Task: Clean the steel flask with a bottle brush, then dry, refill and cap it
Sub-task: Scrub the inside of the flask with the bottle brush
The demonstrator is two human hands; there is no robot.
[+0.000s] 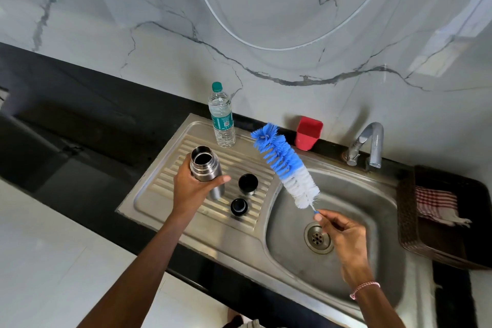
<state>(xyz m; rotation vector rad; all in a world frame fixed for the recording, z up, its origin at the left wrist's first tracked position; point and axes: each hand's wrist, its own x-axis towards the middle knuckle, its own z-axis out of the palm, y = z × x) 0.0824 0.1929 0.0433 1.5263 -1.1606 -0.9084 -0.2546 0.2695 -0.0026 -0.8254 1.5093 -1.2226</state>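
Observation:
My left hand (190,189) grips the open steel flask (205,168) upright over the ribbed drainboard (165,181). My right hand (343,234) pinches the thin handle of a blue and white bottle brush (285,165), held above the sink basin with its bristle head pointing up and left, to the right of the flask's mouth and apart from it. Two black flask caps lie on the drainboard: a larger cup lid (248,183) and a smaller stopper (239,206). A plastic water bottle (222,117) with a green cap stands at the drainboard's back edge.
The steel sink basin (372,261) with its drain (318,237) is at the right, a tap (368,145) behind it. A red cup (308,133) stands by the wall. A dark basket (407,221) holding a checked cloth (436,204) sits at the far right. Black countertop (66,120) stretches left.

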